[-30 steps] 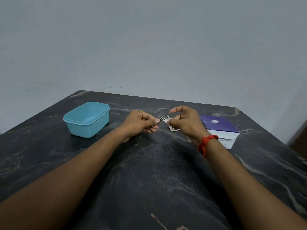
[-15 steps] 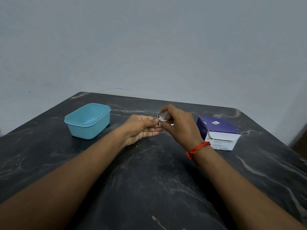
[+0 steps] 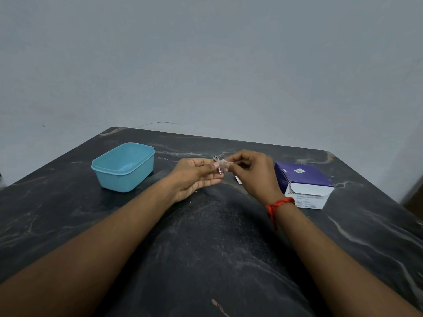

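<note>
two hands closer, right hand (image 3: 253, 177) pinches wipe (image 3: 224, 165), left hand (image 3: 196, 177) holds metal tool (image 3: 216, 164)

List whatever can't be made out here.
Head view only:
- Small metal piece pinched in the left hand: too small to identify.
- White wipe in the right hand: mostly hidden by fingers.
- Box print: blurred, wrist covers a corner.
- Blue tub: contents unclear.

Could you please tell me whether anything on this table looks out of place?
Only small things: a white scrap, perhaps a torn wrapper, lies loose on the table beside the right hand, and the purple box has a flap that looks untucked.
</note>
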